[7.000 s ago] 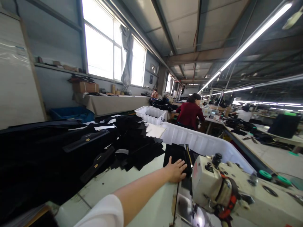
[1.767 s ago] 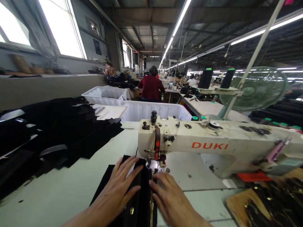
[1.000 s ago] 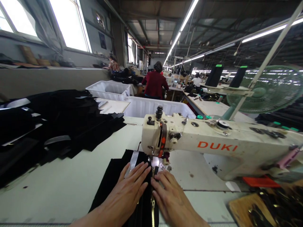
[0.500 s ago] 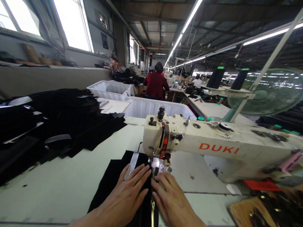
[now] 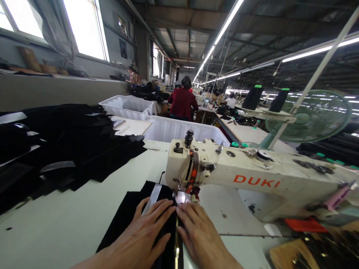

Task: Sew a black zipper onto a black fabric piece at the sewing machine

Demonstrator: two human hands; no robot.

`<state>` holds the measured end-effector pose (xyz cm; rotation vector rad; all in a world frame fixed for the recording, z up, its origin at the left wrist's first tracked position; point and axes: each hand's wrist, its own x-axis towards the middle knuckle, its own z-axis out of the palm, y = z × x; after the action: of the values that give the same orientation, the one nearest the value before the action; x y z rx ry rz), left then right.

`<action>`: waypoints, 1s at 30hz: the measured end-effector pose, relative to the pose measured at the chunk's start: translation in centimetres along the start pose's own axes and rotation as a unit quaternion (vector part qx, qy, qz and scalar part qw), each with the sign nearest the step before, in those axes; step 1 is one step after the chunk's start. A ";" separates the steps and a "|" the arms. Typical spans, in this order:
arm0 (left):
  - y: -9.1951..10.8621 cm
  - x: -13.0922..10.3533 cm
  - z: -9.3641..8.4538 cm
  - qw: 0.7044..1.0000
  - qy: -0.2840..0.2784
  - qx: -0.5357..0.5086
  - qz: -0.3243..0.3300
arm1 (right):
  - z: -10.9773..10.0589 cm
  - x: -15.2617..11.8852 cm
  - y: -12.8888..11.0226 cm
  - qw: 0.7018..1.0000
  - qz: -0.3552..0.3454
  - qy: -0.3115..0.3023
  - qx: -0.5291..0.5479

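Head view: both hands flat on a black fabric panel (image 5: pixel 131 218) lying on the pale green tabletop (image 5: pixel 64 220), just in front of the needle area of a cream DUKI sewing machine (image 5: pixel 252 179).

Left hand (image 5: pixel 143 239): palm down on the panel, fingers spread and straight, tips just short of the presser foot (image 5: pixel 181 196). Grip apart, clamped on nothing, just pressing the cloth flat.

Right hand (image 5: pixel 199 235): palm down beside the left, fingers extended toward the foot, index nearly touching the left hand's. Grip also apart, pressing only.

A gold zipper strip (image 5: pixel 177 248) runs between the two hands along the panel, in line with the needle. A grey strip (image 5: pixel 153 194) lies on the fabric left of the foot.

Around: a pile of black cut fabric pieces (image 5: pixel 70 145) on the left of the tabletop, well apart from the hands. Two white plastic bins (image 5: pixel 171 129) behind the machine. A green desk fan (image 5: pixel 314 116) to the right, behind the machine arm. A wooden board with dark hardware (image 5: pixel 311 250) at lower right. A person in a red top (image 5: pixel 182 102) sits at a further station, back to the camera.
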<state>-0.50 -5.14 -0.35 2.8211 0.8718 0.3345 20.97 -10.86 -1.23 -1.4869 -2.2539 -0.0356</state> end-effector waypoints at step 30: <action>-1.2 1.0 0.1 0.999 0.014 0.026 0.042 | 1.8 0.5 1.5 0.999 -0.023 0.000 -0.039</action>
<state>-0.30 -3.57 -0.53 2.9131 0.7798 0.3699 21.50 -9.38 -3.00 -1.4741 -2.3100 -0.1404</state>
